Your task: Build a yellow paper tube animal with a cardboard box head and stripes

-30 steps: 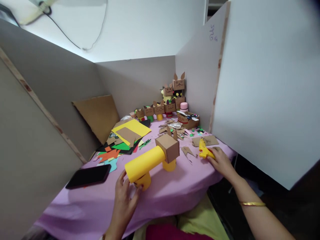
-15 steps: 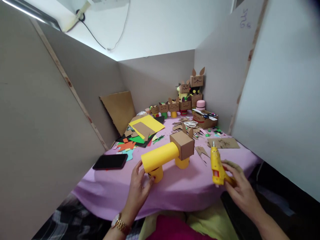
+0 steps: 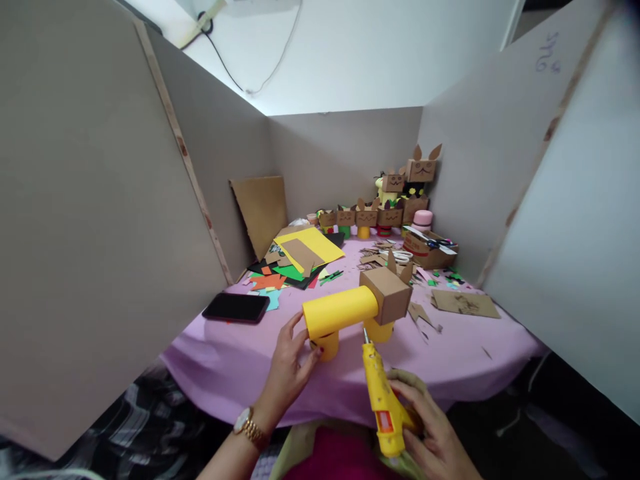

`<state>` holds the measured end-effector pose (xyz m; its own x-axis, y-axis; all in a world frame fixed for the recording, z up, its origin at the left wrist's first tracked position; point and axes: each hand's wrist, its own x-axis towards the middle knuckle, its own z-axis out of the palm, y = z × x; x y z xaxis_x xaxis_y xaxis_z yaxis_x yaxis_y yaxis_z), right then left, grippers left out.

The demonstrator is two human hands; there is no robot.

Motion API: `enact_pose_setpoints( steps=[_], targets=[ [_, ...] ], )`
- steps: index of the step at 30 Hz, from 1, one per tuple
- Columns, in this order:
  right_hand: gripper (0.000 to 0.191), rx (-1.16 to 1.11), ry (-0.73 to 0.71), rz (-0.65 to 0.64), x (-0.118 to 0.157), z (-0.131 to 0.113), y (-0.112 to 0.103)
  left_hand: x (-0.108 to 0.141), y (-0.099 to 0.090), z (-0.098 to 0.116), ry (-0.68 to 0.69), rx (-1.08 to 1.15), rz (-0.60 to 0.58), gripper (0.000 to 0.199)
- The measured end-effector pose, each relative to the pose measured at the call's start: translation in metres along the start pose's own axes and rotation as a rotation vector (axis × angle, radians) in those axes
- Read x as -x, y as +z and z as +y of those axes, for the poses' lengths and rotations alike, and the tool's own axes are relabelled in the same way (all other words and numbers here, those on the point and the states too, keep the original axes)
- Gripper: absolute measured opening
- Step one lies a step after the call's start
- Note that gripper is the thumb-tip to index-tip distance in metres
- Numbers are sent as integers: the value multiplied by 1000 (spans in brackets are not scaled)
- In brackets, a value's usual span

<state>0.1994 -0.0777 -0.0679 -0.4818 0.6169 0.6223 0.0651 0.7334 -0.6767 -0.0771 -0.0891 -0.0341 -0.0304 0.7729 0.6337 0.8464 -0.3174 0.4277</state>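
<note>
Your left hand [image 3: 293,360] pinches the yellow paper figure [image 3: 340,312], which stands near the front edge of the lilac cloth-covered worktop [image 3: 450,360]. Your fingers lie along the left end of its long yellow rolled-paper body, and your thumb presses at the short yellow paper leg [image 3: 327,348] below. At the other end, a brown cardboard box head [image 3: 383,293] with pointed ears sits above a second yellow paper leg [image 3: 379,331].

Your right hand [image 3: 423,413] is closed around the handle of a yellow plastic glue gun [image 3: 377,387], whose metal nozzle points up beside that second leg (whether the two touch, you can't tell from here).

Expect the figure to be very light and hollow, smooth on the outside and easily dented, with the box probably stiffer than the tubes. A soft grip at the leg and body end, as you have it, should steady it; squeezing mid-tube would likely crease the paper. The gun is likely the heavier, harder piece, best held by its handle, with your fingers well away from the nozzle, which may be hot.
</note>
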Motion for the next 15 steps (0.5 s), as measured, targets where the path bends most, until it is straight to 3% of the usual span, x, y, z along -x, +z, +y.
enact_pose_setpoints(
  steps=[9, 15],
  targets=[
    [42, -59, 23, -193, 5, 8, 13, -5, -6, 0, -11, 108, -18, 30],
    [41, -166, 112, -162, 1, -2, 13, -5, -6, -6, -84, 223, 15, 42]
  ],
)
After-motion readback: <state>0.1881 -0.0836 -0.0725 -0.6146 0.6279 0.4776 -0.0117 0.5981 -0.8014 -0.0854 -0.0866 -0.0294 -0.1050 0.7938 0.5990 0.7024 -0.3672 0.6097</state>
